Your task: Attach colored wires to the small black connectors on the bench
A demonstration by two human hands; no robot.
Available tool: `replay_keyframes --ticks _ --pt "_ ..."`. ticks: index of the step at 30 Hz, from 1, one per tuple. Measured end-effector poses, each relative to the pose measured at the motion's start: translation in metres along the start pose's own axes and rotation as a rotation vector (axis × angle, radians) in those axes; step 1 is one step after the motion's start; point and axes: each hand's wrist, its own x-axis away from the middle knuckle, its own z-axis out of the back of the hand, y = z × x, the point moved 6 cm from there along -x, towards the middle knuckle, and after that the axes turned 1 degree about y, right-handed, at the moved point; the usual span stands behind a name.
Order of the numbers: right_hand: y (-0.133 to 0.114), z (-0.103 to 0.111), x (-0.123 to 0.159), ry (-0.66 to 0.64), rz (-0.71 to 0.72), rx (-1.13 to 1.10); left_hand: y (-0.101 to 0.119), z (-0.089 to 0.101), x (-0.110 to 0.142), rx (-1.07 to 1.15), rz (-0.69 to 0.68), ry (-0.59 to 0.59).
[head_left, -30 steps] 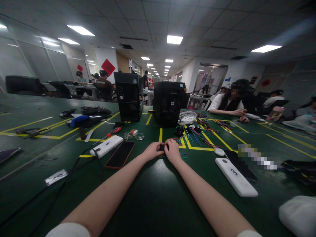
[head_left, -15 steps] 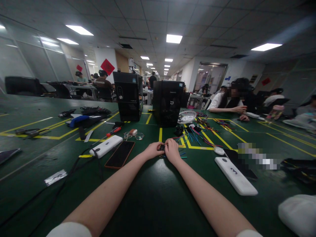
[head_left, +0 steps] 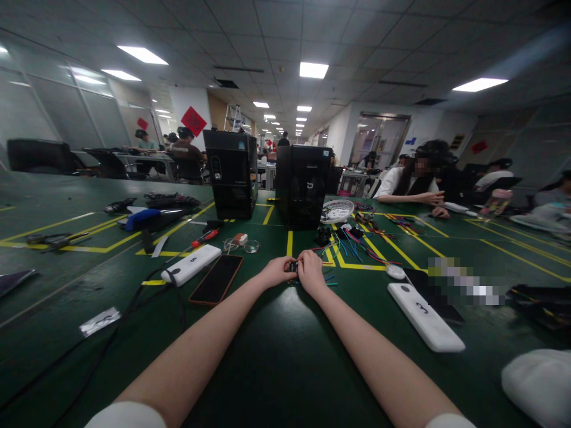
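Observation:
Both my hands meet over the middle of the green table [head_left: 285, 351]. My left hand [head_left: 277, 271] is closed on one side of a small dark part [head_left: 292, 267], its thumb and fingers pinching it. My right hand [head_left: 311, 270] grips the same part from the right, fingers curled over it. Most of the part is hidden, so its kind is unclear. Beside my right hand lie short blue-green wire pieces [head_left: 331, 283]. Beyond it is a bundle of coloured wires [head_left: 350, 241] with black connectors.
Two black computer towers [head_left: 306, 187] stand ahead. To the left lie a phone [head_left: 217, 279], a white power bank [head_left: 193, 264], glasses [head_left: 250, 245] and a red screwdriver [head_left: 206, 237]. Another white power bank [head_left: 426, 317] is on the right. A white basket [head_left: 338, 211] sits behind the wires; a person [head_left: 414, 184] sits at far right.
My hands stay in nearly the same place, still around the small dark part, which shows slightly more between my fingers. The view has shifted very slightly.

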Motion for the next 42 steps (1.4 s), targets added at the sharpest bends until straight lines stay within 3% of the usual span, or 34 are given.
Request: replay_keyframes --ticks 24,42 --pt "-0.011 0.005 0.002 0.066 0.047 0.116 -0.004 0.000 0.000 -0.028 0.016 0.009" --pt "-0.008 0.003 0.001 0.015 -0.049 0.166 -0.005 0.000 0.000 -0.080 0.031 0.008"
